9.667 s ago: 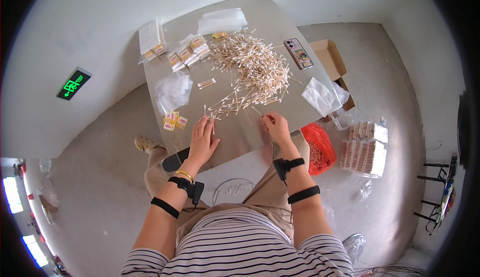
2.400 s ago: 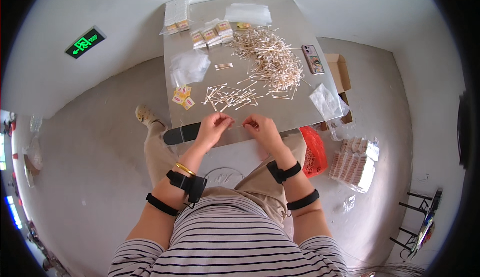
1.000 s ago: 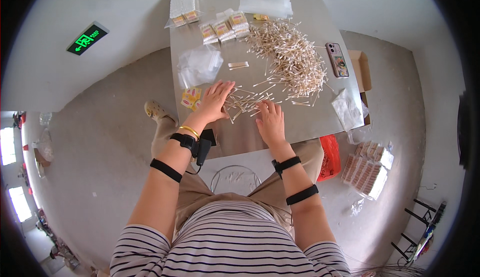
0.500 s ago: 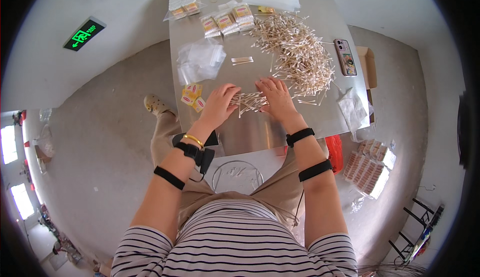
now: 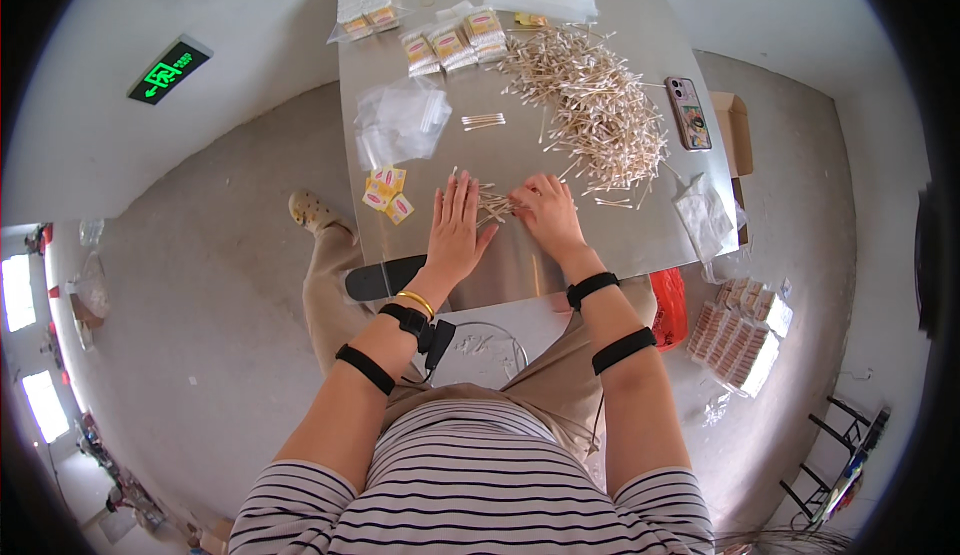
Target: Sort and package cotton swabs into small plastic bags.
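My left hand, just flattened, fingers straight, covers left end of white-tipped, tan-stick cotton-swab cluster, frame centre, now gathered narrower. Right hand curls at its right end; cannot tell if pinching. Left of centre: yellow-white square cards, print unreadable. Upper left: green-lit rectangular arrow sign.

The table looks like smooth metal with a soft sheen; the swabs look matt, wood-stemmed and cotton-tipped; the pouches are clear, glossy plastic; the box is dull, plain cardboard.
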`<state>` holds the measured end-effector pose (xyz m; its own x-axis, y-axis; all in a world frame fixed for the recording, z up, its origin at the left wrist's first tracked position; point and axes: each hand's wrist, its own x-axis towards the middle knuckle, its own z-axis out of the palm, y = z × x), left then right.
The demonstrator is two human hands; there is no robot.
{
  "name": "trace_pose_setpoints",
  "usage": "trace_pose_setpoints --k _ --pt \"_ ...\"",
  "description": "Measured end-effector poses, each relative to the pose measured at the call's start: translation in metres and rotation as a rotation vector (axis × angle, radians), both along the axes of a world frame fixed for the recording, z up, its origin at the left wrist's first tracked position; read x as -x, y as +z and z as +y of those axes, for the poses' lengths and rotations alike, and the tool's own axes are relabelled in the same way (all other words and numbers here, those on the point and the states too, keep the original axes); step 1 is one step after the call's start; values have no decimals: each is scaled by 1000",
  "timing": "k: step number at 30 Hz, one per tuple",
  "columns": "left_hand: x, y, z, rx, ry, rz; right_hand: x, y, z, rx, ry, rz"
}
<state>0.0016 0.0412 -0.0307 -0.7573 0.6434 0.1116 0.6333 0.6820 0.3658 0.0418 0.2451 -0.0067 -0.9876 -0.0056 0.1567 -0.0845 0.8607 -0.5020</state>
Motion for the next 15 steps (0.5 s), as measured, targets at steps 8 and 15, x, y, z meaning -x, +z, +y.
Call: trace_pose_setpoints --k 8,15 --pt "27 7 -6 -23 -131 6 -4 -5 2 84 -59 87" --pt "42 3 -25 -215 -203 -46 -3 -9 2 103 -71 102"
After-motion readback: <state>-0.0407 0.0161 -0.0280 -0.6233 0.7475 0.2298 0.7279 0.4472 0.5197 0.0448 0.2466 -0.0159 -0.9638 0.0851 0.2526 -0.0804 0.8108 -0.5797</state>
